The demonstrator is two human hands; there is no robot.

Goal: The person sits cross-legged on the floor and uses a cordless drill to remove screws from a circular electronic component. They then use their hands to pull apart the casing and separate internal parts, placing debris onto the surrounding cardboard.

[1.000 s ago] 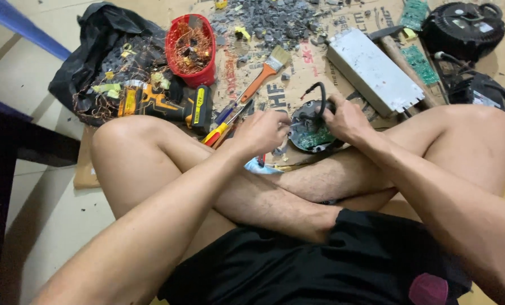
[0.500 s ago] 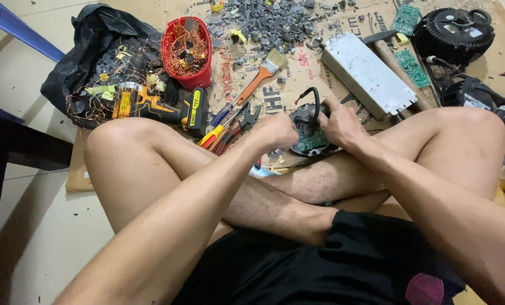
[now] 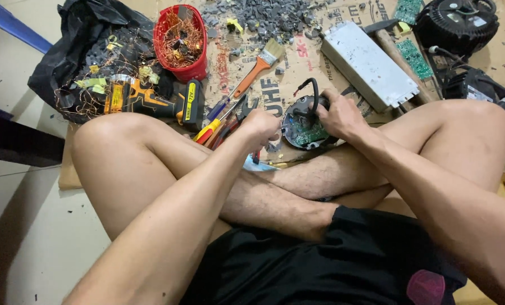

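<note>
- Both hands have barely shifted since the earlier pictures: they stay gathered over the same round part, while the head camera has drifted a little so the floor clutter sits slightly differently in view.
- The right hand point(image 3: 338, 116) is closed around the far rim of a round black housing with a green circuit board point(image 3: 303, 127) inside, holding it tilted on the cardboard sheet point(image 3: 297, 62) just beyond the crossed shins.
- A black cable loop point(image 3: 311, 93) rises from that housing, right beside the right hand's knuckles.
- The left hand point(image 3: 262, 125) is curled into a narrow fist just left of the housing; whether it grips a tool cannot be told.
- Just left of the left hand lie red- and yellow-handled pliers and screwdrivers point(image 3: 218, 127), touching one another.
- Farther left rests a yellow and black cordless drill point(image 3: 150, 101).
- Beyond the left hand lie an orange-handled paintbrush point(image 3: 255, 68) and a red basket of copper wire point(image 3: 180, 40).
- Beyond the right hand sits a long silver metal box point(image 3: 368, 63), with green boards near it.
- Well beyond and to the right stands a black round motor unit point(image 3: 458, 22).
</note>
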